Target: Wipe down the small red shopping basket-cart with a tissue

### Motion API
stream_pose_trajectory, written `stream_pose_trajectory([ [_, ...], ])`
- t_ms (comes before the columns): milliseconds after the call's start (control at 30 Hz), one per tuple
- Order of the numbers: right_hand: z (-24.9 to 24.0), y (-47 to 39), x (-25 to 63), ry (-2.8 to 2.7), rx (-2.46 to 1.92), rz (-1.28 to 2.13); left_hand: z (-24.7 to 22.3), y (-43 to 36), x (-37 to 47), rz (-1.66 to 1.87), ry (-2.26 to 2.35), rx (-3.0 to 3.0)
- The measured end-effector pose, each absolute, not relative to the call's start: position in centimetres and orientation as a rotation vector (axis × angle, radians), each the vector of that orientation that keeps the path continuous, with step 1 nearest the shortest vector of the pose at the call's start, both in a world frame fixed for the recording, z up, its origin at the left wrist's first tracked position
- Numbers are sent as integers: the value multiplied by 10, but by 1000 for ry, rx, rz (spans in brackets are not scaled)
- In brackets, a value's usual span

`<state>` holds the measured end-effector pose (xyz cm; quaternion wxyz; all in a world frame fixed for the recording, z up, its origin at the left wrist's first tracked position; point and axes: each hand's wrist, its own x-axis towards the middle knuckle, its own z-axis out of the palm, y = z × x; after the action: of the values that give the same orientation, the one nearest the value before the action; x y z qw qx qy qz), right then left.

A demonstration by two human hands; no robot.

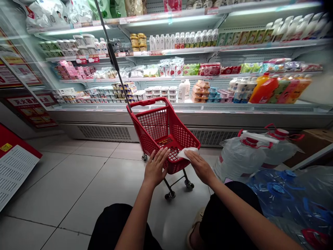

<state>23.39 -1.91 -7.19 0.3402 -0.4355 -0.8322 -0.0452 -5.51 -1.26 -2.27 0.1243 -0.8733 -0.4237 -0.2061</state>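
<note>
A small red plastic shopping cart point(179, 133) on wheels stands in front of me, with a thin dark pole rising from its far left corner. My left hand point(156, 165) rests on the cart's near left rim, fingers stretched out and nothing held. On the near right rim, my right hand point(199, 165) presses a white cloth or tissue point(187, 151) against the edge, its fingers closed over it. The basket's grid floor shows through, with no goods visible inside.
Behind the cart runs a refrigerated display case point(208, 121) stocked with bottles, cups and packets. Large wrapped water jugs point(236, 159) and blue-capped bottles point(278, 191) crowd the right side. A red and white unit point(15, 170) stands at the left on the tiled floor point(85, 184).
</note>
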Motion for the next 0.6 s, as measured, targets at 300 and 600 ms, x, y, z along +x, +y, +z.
stream_pose_trajectory([
  [300, -70, -41, 177, -2128, -1263, -133, -35, -19, -18, -633, -1274, -2551],
  [600, -64, -59, 200, -2263, -1187, -176, -30, 0, -34, -663, -1303, -2513],
])
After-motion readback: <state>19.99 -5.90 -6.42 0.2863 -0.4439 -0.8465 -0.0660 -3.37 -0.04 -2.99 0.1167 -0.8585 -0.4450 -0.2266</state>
